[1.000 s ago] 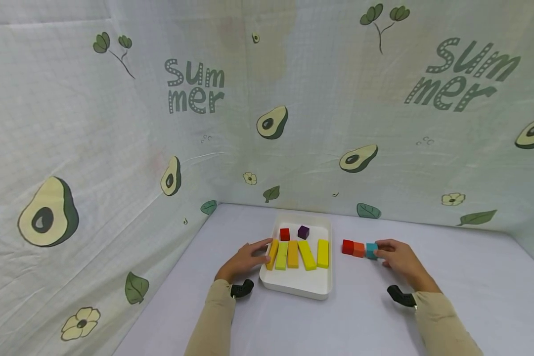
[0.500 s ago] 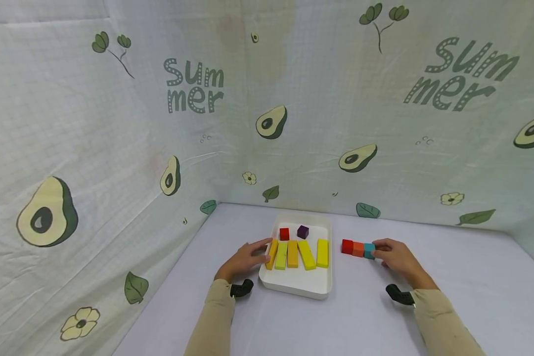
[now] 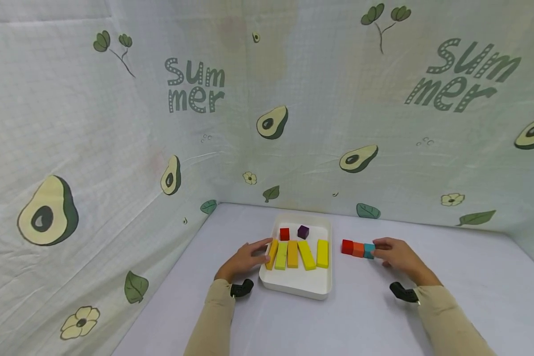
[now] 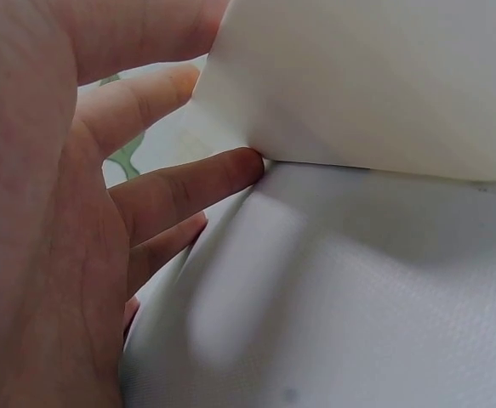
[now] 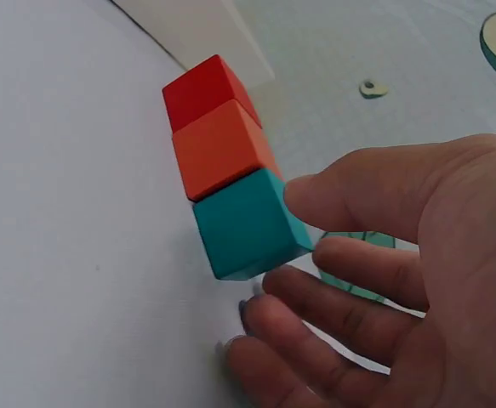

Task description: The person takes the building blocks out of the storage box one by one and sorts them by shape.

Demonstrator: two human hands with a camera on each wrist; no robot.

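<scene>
My left hand rests at the left side of the white tray, fingers spread. In the left wrist view its fingertips touch the tray's outer wall. Right of the tray, a red cube, an orange cube and a teal cube form a touching row. My right hand is at the row's right end. In the right wrist view the thumb lies against an edge of the teal cube; the other fingers are loosely bent beside it, not wrapped round it.
Inside the tray lie several long blocks, such as an orange-yellow block and a yellow block. A small red cube and a purple cube sit behind them. A printed cloth hangs behind the table.
The teal cube has slid left against the orange cube, with my right hand following it; its wrist has since shifted slightly right. My left hand and the tray stay in place.
</scene>
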